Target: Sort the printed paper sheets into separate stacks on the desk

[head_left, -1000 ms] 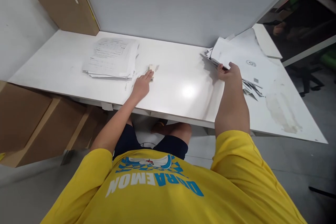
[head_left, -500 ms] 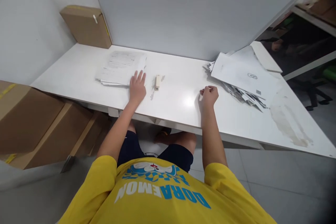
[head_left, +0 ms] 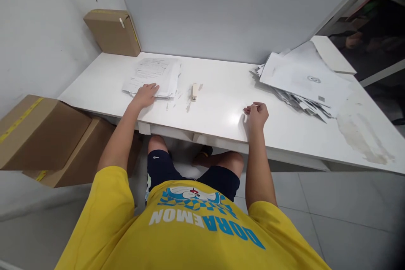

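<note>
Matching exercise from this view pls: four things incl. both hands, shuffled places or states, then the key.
Things
1. left hand
2. stapler
3. right hand
4. upper cardboard box

Places or states
A. brown, at the far left corner of the table
B. fingers curled, left of and nearer than the messy paper pile
C. fingers over the near edge of the printed sheets
D. cream-coloured, lying just right of the printed sheets

Pairs: 1-C, 2-D, 3-B, 4-A
</note>
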Tool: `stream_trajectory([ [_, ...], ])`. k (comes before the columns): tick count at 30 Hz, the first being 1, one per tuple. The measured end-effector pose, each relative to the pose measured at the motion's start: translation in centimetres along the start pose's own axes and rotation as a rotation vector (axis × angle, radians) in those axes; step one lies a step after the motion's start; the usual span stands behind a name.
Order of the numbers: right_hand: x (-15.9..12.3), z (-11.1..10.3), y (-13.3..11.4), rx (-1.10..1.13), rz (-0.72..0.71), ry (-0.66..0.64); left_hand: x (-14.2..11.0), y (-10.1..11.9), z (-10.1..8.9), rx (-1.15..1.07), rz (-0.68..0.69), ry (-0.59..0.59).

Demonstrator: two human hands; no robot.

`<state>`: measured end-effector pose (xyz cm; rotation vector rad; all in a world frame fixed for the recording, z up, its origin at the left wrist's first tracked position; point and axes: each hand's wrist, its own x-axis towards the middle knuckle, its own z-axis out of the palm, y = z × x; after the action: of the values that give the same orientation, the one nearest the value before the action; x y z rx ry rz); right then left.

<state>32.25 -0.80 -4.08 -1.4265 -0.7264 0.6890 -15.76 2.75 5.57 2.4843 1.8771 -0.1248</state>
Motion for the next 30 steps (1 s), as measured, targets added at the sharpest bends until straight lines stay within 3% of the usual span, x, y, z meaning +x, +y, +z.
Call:
stream_trajectory([
  [6,0.2,-0.2,0.2,0.0,-0.046,-0.04,2.3,0.4,-0.7,-0.123,-0.129,-0.055],
  [14,0.8,0.1,0.3,-0.011,-0.045,-0.037,4.7,3.6,0.0,-0.021,-0.225,0.046],
  [19,1.2,0.2,0.5,-0.022,-0.044,-0.047,4.5,3.9,0.4,-0.003,-0.207,0.068],
  [23,1.3,0.2,0.7,-0.018,-0.037,-0.048,4.3,4.6,0.7,0.047,-0.156,-0.015],
  [26,1.4,0.2,0.7,-0.015,-0.056,-0.059,4.5,4.8,-0.1,0.098,-0.108,-0.087],
  [30,1.3,0.2,0.7,-0.007,-0.062,-0.072,4.3,3.9,-1.4,0.187,0.036,-0.097],
])
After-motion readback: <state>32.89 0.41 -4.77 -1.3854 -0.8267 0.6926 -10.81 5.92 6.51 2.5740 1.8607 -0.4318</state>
